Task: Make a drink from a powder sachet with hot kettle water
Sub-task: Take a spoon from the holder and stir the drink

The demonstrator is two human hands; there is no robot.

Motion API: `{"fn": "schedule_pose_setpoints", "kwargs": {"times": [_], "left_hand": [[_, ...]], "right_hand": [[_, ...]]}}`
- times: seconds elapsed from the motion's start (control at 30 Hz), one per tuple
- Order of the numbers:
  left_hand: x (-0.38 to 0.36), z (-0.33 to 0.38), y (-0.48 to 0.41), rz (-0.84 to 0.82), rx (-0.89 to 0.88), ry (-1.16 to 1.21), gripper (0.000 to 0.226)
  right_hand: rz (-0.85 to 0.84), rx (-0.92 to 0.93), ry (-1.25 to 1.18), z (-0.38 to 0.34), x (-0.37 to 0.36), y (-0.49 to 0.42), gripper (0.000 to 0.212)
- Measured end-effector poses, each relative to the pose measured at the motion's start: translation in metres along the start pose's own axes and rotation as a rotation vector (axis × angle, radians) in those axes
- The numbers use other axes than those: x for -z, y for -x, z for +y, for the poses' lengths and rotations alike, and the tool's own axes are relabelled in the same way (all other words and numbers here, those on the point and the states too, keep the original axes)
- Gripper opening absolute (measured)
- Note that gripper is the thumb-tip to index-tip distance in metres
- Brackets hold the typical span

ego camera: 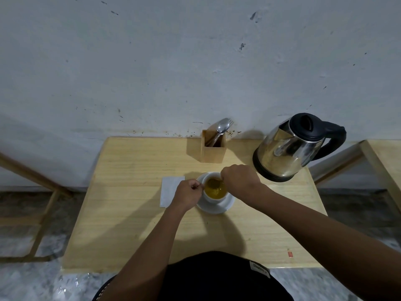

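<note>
Both hands meet at a white cup (211,197) near the middle of a light wooden table (134,231). The left hand (188,194) is curled into a loose fist against the cup's left side, its fingertips pinched on something small at the rim that may be the cup's handle; I cannot tell for sure. The right hand (239,180) is closed above the cup's far right edge, and a dark shape dips from it into the liquid; it is too blurred to name.

Inside the cup is a yellow-brown drink (214,189), filling it close to the rim. The cup stands on a white saucer (217,208). Just left of the saucer, partly under the left hand, a white sachet (169,189) lies flat on the table.

Behind the cup, against the wall, a square wooden holder (213,152) contains a metal spoon (222,127) and what looks like a fork, both leaning right. A steel kettle (286,148) with a black lid and handle stands to the right, beyond the right hand, lid shut.
</note>
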State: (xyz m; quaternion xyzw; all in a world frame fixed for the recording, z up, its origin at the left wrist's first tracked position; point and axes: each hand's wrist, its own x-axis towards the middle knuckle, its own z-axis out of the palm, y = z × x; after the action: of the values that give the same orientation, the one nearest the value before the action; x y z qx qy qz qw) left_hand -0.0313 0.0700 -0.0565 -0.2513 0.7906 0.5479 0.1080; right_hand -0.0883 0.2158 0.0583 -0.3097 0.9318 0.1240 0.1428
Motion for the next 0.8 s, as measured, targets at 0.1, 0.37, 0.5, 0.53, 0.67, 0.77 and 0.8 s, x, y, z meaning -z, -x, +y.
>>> {"fn": "schedule_pose_setpoints", "kwargs": {"times": [0.1, 0.37, 0.5, 0.53, 0.67, 0.77, 0.8], "left_hand": [[0.0, 0.0, -0.001, 0.002, -0.001, 0.006, 0.014], [0.0, 0.0, -0.002, -0.007, 0.007, -0.021, 0.017], [0.0, 0.001, -0.001, -0.014, 0.018, -0.008, 0.018], [0.0, 0.001, -0.001, -0.014, 0.017, -0.005, 0.017], [0.0, 0.002, -0.001, -0.002, 0.003, -0.013, 0.016], [-0.001, 0.002, -0.001, 0.005, 0.004, -0.014, 0.017], [-0.001, 0.002, -0.001, 0.005, 0.004, -0.014, 0.017]], "right_hand": [[-0.015, -0.009, 0.027, 0.005, 0.004, 0.002, 0.016], [-0.067, 0.01, 0.028, -0.005, 0.004, 0.006, 0.012], [-0.029, 0.013, -0.007, -0.012, 0.002, 0.002, 0.013], [-0.011, 0.012, -0.011, -0.012, 0.001, 0.001, 0.014], [0.004, 0.01, 0.011, -0.006, 0.005, -0.001, 0.013], [-0.013, -0.001, 0.045, 0.001, 0.009, 0.0, 0.013], [-0.018, -0.009, 0.051, 0.003, 0.01, 0.0, 0.013]]}}
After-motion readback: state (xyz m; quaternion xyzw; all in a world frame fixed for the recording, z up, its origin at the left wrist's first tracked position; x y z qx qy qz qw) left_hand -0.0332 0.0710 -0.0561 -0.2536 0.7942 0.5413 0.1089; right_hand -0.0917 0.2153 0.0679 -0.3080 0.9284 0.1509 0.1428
